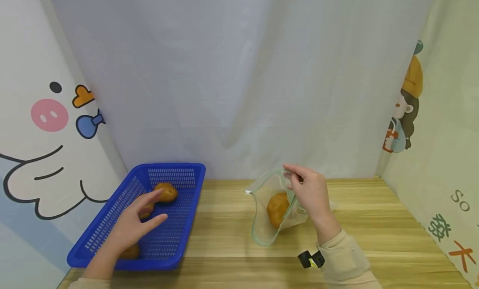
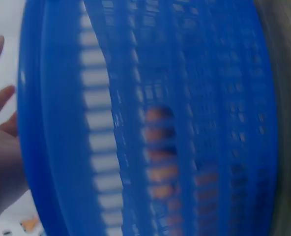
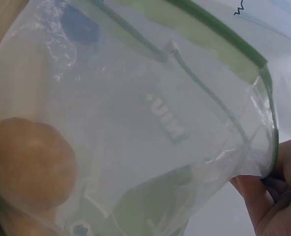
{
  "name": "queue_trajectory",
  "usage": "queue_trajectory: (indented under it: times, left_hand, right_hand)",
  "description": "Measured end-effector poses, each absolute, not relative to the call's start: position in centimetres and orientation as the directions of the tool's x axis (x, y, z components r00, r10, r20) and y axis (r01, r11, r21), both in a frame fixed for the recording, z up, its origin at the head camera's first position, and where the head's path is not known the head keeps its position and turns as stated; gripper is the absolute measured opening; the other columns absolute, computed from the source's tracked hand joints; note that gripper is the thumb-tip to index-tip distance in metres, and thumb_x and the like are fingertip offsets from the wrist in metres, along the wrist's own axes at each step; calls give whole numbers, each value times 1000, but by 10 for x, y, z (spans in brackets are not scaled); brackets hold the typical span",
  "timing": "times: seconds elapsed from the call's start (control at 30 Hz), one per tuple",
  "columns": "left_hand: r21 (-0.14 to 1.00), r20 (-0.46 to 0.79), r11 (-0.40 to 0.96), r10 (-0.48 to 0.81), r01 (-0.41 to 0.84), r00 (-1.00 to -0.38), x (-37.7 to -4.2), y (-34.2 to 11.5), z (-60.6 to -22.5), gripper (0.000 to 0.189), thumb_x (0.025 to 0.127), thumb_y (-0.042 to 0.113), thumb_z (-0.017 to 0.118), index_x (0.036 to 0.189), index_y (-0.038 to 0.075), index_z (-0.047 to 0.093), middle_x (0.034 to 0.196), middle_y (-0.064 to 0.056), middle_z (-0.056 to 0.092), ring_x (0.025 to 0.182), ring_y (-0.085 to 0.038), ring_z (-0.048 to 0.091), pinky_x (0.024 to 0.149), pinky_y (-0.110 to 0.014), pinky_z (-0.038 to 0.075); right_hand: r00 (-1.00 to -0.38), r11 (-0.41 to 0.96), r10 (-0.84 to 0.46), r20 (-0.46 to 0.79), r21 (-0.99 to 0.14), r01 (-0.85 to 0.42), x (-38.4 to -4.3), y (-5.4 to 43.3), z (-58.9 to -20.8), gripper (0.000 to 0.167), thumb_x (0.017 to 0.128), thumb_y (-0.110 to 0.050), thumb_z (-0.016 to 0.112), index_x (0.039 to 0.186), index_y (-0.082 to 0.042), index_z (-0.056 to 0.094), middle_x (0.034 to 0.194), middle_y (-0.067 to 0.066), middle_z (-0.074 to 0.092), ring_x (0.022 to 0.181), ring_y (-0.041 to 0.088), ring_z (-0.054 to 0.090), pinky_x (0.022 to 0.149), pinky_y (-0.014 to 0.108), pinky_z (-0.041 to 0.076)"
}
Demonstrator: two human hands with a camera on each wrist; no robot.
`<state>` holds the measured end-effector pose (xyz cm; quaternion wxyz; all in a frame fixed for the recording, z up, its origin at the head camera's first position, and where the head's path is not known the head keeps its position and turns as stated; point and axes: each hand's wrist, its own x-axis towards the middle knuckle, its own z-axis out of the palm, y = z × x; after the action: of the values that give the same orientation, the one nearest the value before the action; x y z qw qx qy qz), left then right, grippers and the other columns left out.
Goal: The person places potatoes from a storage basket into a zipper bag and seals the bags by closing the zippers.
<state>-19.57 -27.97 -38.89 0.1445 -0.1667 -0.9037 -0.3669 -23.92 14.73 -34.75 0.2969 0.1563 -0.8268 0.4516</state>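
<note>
A clear zip bag with a green-edged mouth stands on the table, its mouth spread. Inside lies a potato; the right wrist view shows it through the plastic, with part of another below. My right hand pinches the bag's rim at the upper right. Over the blue basket hovers my left hand, thumb and fingers spread, holding nothing. Several potatoes lie in the basket: one near the far end, one partly behind the fingers, one partly under the wrist.
The wooden table runs back to a grey-white curtain. Printed cloth panels stand at the left and right. A black wrist camera sits at the right cuff.
</note>
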Motion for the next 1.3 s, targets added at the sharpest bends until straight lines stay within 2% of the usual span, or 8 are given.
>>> queue_trajectory:
  times: [0.17,0.33,0.37,0.43,0.57,0.63,0.93,1.3]
  left_hand:
    - [648,283,670,230,362,-931,-197,-314,-395,64,92,24,72,148,9,45,144,-20,49,122,-43,52,93,-62,46]
    - [621,267,687,269,378,-925,-201,-341,-406,63,92,21,73,147,8,47,143,-17,51,122,-5,50,93,-41,52]
    - [620,254,690,274,373,-928,-202,-345,-408,63,92,21,73,148,8,46,144,-17,50,123,-5,49,94,-40,52]
    - [627,224,688,290,365,-931,-202,-353,-410,66,92,21,72,149,6,43,146,-21,47,129,-12,47,94,-47,51]
    - [615,169,713,298,337,-939,-203,-366,-413,71,91,24,73,150,1,40,149,-28,39,130,-50,40,92,-64,47]
    - [610,152,721,301,328,-942,-204,-370,-415,74,89,24,74,150,0,39,149,-32,36,128,-56,38,90,-67,46]
    - [570,73,759,335,315,-939,-207,-380,-425,81,82,24,80,146,-7,41,142,-41,38,126,-63,35,91,-74,38]
    - [609,-83,750,382,257,-920,-209,-377,-426,81,83,27,79,144,-10,41,140,-43,38,123,-64,39,92,-71,40]
  right_hand:
    - [-785,546,9,620,-660,-516,-240,147,-348,25,95,7,54,112,4,73,100,19,73,77,30,73,51,19,53]
    - [-784,545,8,621,-660,-518,-240,147,-348,25,95,7,54,112,4,73,100,19,73,77,31,73,50,20,53]
    - [-783,544,8,622,-659,-518,-240,147,-349,25,95,7,54,111,4,73,100,19,73,77,30,73,51,20,53]
    - [-784,543,6,621,-660,-519,-240,147,-349,25,95,7,54,111,4,73,101,19,73,78,30,73,52,19,54]
    - [-790,541,5,613,-666,-514,-240,147,-349,24,96,6,54,112,4,73,101,19,73,78,31,73,54,19,54]
    - [-791,540,6,611,-668,-512,-240,146,-349,25,96,6,54,112,4,73,101,19,73,78,31,73,54,19,54]
    - [-783,539,3,622,-660,-523,-240,146,-350,25,95,9,54,111,6,72,101,20,73,79,33,73,51,19,53]
    - [-791,536,1,612,-668,-516,-240,147,-349,25,96,7,54,112,5,72,101,20,73,78,33,73,45,21,50]
